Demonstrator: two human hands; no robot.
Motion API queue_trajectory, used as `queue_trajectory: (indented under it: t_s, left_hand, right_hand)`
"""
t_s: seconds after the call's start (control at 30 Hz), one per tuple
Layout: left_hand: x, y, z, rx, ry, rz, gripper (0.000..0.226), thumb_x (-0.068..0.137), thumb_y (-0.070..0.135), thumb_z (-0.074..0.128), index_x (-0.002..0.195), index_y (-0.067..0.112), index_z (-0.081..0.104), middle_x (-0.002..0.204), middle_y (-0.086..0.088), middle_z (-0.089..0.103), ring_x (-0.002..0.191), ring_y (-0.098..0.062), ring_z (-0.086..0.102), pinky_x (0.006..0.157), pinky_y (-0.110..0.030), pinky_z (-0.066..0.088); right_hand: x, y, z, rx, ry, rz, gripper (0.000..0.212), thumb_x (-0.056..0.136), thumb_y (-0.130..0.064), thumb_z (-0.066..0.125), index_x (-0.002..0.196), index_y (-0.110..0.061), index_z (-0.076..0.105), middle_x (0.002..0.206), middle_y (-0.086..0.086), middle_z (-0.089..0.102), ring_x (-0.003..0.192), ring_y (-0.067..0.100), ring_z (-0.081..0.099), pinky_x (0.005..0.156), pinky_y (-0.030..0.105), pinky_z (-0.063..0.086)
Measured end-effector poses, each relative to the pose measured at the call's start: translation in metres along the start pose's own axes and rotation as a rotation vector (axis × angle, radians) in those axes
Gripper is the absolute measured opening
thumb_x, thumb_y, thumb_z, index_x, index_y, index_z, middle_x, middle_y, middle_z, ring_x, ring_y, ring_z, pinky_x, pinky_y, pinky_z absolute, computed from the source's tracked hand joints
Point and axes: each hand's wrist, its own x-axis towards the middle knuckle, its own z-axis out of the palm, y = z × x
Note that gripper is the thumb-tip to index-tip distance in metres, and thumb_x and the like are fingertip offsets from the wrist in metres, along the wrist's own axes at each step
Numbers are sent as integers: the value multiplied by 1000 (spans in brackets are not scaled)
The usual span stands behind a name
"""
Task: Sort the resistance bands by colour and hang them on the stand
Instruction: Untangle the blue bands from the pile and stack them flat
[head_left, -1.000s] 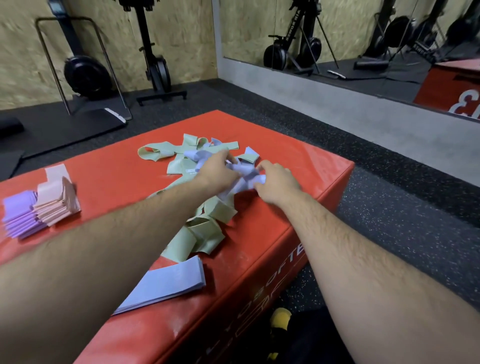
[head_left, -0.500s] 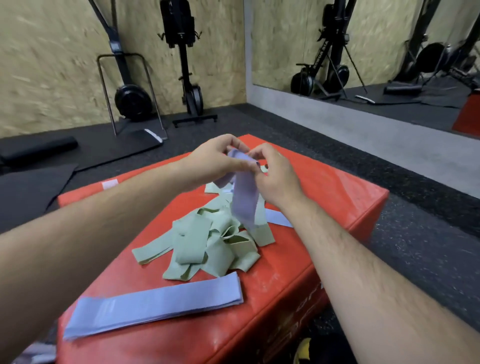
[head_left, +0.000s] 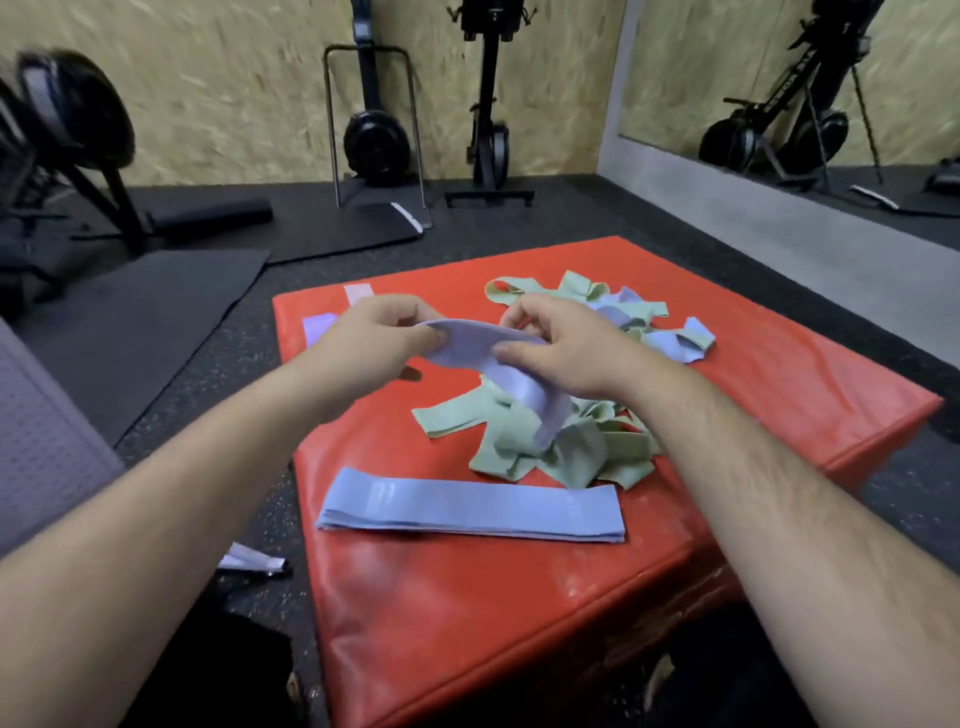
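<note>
We pinch a blue band (head_left: 483, 353) in the fingers (head_left: 415, 335) of our left hand (head_left: 374, 338) and right hand (head_left: 563, 348), up over the red worktop (head_left: 519, 597). Green bands (head_left: 571, 457) and a blue stack (head_left: 467, 506) lie there. Black floor (head_left: 727, 270), wood wall (head_left: 234, 93) and gym machines (head_left: 376, 140) are all around.

- Black gym machine (head_left: 67, 114), upper left: blurred, cut by the frame's edge.
- Lavender band (head_left: 467, 351): partly hidden under the fingers of the left hand (head_left: 374, 338) and right hand (head_left: 566, 348).
- Print on the blue band stack (head_left: 467, 512): perhaps lettering, too small to read.
</note>
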Motion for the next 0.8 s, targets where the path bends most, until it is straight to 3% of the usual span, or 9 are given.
queue_trajectory:
  t_s: [0.1, 0.23, 0.37, 0.47, 0.57, 0.8]
  left_hand:
    - [-5, -19, -17, -118, -86, -132, 5, 91, 15, 70, 92, 11, 72, 83, -1, 69, 77, -13, 62, 74, -35, 57]
    - [-10, -37, -37, -163, -46, -181, 5, 92, 15, 69, 90, 16, 73, 76, 4, 70, 64, -6, 62, 67, -27, 51]
    - [-13, -52, -47, -169, -16, -212, 8, 94, 14, 65, 95, 11, 72, 79, 0, 68, 64, -9, 59, 60, -21, 49]
    - [-17, -62, -51, -171, 2, -240, 7, 94, 14, 65, 96, 14, 72, 81, 3, 71, 67, -8, 62, 59, -20, 49]
    - [-22, -72, -54, -165, 15, -282, 6, 94, 12, 65, 93, 15, 70, 85, 1, 70, 69, -8, 62, 57, -19, 49]
    - [-42, -89, -37, -25, -46, -416, 4, 90, 7, 69, 88, 4, 66, 81, -7, 63, 67, -13, 57, 52, -17, 54]
  right_hand:
    - [-2, -6, 4, -99, -74, 44, 14, 90, -37, 72, 89, -25, 65, 70, -8, 54, 59, 4, 45, 58, 23, 37]
    - [-8, -9, 3, -126, -156, 113, 20, 83, -41, 78, 92, -26, 70, 90, 4, 69, 71, 5, 54, 66, 23, 44]
    - [-18, -2, -5, -137, -197, 165, 18, 84, -34, 79, 97, -27, 70, 99, -4, 72, 79, 2, 60, 67, 9, 44]
    - [-26, 6, -18, -104, -246, 240, 15, 86, -31, 77, 99, -26, 70, 89, -2, 72, 75, 10, 62, 63, 19, 45]
    - [-35, 24, -27, -75, -291, 304, 15, 87, -26, 78, 99, -20, 71, 68, -4, 59, 65, 11, 53, 60, 25, 41]
    - [-58, 58, -27, 4, -320, 399, 16, 89, -9, 74, 103, -12, 68, 71, -2, 63, 63, 11, 58, 61, 25, 49]
